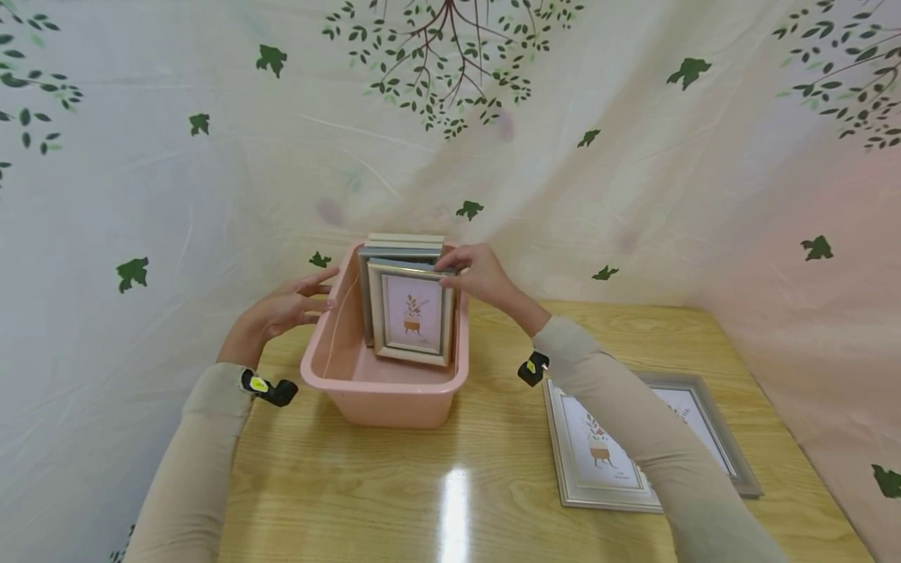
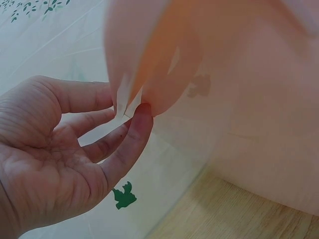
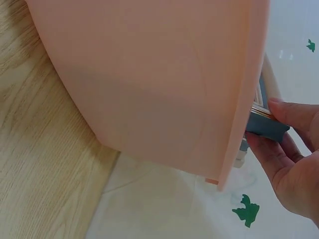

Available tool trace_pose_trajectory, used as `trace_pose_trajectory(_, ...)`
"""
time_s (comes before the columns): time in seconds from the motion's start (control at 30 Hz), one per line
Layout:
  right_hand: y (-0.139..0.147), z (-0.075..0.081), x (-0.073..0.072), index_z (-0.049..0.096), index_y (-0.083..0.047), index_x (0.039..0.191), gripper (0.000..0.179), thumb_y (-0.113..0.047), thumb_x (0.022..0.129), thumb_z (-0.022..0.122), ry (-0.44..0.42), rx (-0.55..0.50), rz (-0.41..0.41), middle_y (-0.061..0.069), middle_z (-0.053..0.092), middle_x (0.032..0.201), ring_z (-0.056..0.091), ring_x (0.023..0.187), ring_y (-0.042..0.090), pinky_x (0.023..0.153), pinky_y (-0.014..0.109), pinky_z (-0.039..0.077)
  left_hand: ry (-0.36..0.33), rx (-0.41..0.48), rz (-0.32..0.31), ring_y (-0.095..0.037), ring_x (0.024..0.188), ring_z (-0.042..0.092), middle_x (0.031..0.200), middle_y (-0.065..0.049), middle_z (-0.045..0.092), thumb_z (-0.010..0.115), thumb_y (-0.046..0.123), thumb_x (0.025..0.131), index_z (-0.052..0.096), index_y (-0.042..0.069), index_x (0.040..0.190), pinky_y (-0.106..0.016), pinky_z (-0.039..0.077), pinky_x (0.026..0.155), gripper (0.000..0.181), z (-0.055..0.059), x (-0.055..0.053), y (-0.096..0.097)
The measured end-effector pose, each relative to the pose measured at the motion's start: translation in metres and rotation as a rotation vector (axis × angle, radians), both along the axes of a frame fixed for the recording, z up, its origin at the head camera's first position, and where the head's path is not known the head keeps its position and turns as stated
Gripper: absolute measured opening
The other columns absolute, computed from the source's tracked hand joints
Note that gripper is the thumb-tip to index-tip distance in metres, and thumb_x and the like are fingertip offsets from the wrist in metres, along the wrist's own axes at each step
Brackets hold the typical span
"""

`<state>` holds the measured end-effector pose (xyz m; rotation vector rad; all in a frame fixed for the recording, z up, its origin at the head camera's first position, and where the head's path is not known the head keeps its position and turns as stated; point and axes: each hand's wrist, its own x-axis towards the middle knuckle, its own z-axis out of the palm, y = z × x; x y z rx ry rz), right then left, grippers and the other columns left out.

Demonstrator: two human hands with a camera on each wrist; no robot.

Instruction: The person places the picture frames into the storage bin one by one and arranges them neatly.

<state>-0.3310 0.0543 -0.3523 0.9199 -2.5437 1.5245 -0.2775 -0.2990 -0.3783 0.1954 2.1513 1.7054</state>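
Gold picture frame point(image 1: 411, 313) likely stiff, fragile; right hand point(image 1: 482, 275) pinches top corner, good hold; left hand point(image 1: 285, 306), fingers apart, touches tub point(image 1: 383, 387).

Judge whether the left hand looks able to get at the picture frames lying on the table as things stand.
Probably not directly: the left hand is across the pink basin from the picture frames, and the right forearm crosses over them.
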Motion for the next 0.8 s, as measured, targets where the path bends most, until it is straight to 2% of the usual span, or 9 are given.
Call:
trace_pose_trajectory(0.23, -0.006, -0.007, -0.002, 0.077, 0.003, 0.097, 0.017, 0.004, 0.081, 0.081, 0.039, 0.032, -0.006, 0.013, 0.074, 0.098, 0.062, 0.079, 0.018, 0.069, 0.024, 0.049, 0.003, -0.001, 0.004, -0.038, 0.137, 0.039, 0.159, -0.024, 0.026, 0.057, 0.004, 0.101, 0.014, 0.020, 0.164, -0.030, 0.051, 0.095, 0.078, 0.000, 0.000, 0.000)
trace_pose_trajectory(0.43, -0.011, -0.011, -0.005, 0.078, 0.001, 0.096, 0.015, 0.005, 0.082, 0.080, 0.078, 0.013, -0.011, 0.012, 0.073, 0.094, 0.059, 0.078, 0.017, 0.070, 0.025, 0.050, 0.000, -0.003, 0.009, -0.039, 0.138, 0.038, 0.160, -0.024, 0.025, 0.058, 0.005, 0.101, 0.014, 0.020, 0.164, -0.031, 0.051, 0.096, 0.078, 0.001, 0.000, 0.000)
trace_pose_trajectory(0.8, -0.022, -0.019, -0.005, 0.078, 0.003, 0.095, 0.015, 0.005, 0.081, 0.081, 0.128, -0.015, -0.059, 0.013, 0.068, 0.095, 0.066, 0.082, 0.022, 0.075, 0.029, 0.055, -0.004, 0.008, 0.000, -0.038, 0.137, 0.038, 0.160, -0.024, 0.024, 0.057, 0.004, 0.102, 0.012, 0.019, 0.164, -0.028, 0.051, 0.095, 0.078, 0.001, 0.000, 0.000)
